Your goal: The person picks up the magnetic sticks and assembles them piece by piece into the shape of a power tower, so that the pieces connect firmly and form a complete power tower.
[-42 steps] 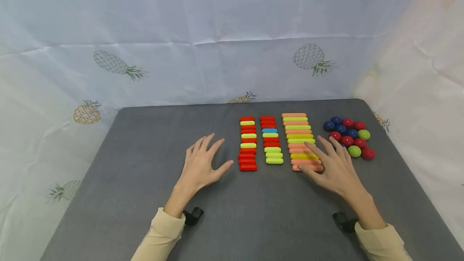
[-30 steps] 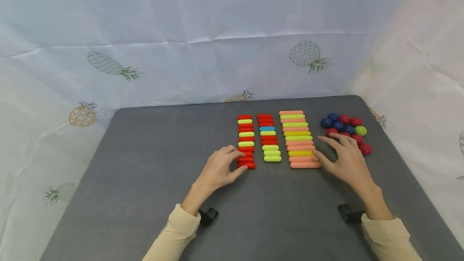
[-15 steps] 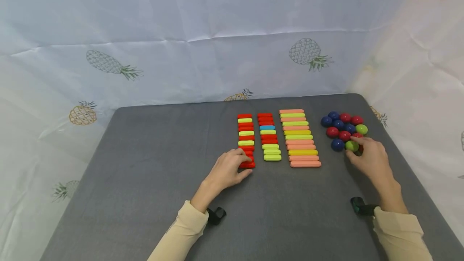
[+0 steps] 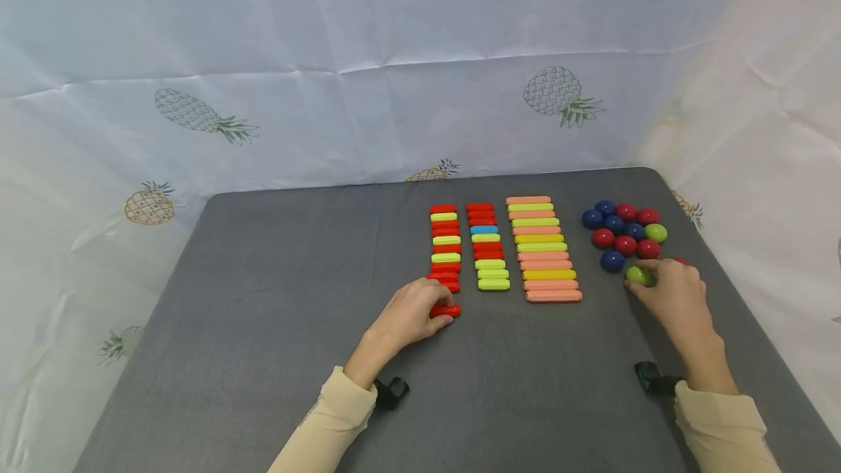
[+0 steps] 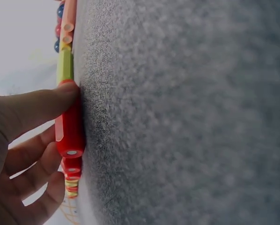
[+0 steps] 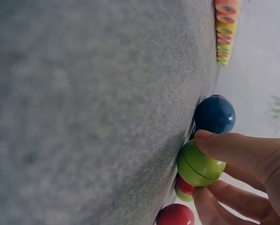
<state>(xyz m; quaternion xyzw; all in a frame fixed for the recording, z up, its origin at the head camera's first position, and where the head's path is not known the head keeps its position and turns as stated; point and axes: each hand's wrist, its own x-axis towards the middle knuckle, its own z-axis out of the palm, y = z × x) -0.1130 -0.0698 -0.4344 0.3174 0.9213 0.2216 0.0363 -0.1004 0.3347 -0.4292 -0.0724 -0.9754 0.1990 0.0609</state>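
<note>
My left hand [image 4: 409,312] pinches a short red hexagonal stick [image 4: 447,310] at the near end of the leftmost column, a small gap apart from the other sticks. In the left wrist view the thumb lies on the red stick [image 5: 70,126], whose end shows a pale dot. My right hand [image 4: 675,298] pinches a green ball [image 4: 639,276] at the near side of a cluster of balls. The right wrist view shows a seam round this green ball [image 6: 200,164], with thumb and fingers on either side. A blue ball [image 6: 215,115] stands right beside it.
A middle column of short sticks [image 4: 488,254] and a column of longer orange, green and yellow sticks [image 4: 545,255] lie between the hands. Red, blue and green balls [image 4: 626,245] sit at the right of the grey table [image 4: 315,261]. A pineapple-print cloth [image 4: 394,122] hangs behind.
The left hand has moved right to the near red stick and drawn it slightly toward me. The right hand has moved from the long sticks to the green ball and shifted it slightly nearer.
</note>
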